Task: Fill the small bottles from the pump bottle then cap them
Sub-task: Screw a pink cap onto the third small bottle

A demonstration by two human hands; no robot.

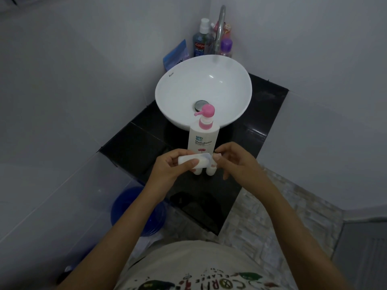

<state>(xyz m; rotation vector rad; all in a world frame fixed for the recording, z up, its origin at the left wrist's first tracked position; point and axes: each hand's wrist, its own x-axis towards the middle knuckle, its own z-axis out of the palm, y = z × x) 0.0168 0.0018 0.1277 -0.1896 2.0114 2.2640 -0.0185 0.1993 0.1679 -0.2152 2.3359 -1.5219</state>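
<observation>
A white pump bottle (202, 139) with a pink pump head stands on the black counter (134, 147), just in front of the sink. My left hand (171, 166) holds a small white bottle (193, 161) on its side, neck pointing right. My right hand (234, 160) pinches a small cap (217, 156) at that neck. Two more small white bottles (204, 171) stand upright on the counter below my hands, partly hidden by my fingers.
A white bowl sink (178, 88) with a chrome tap (221, 26) sits behind the pump bottle. Mouthwash (199, 43), a purple-capped bottle (226, 47) and a blue pouch (174, 54) crowd the far corner. A blue bucket (129, 206) stands on the floor at left.
</observation>
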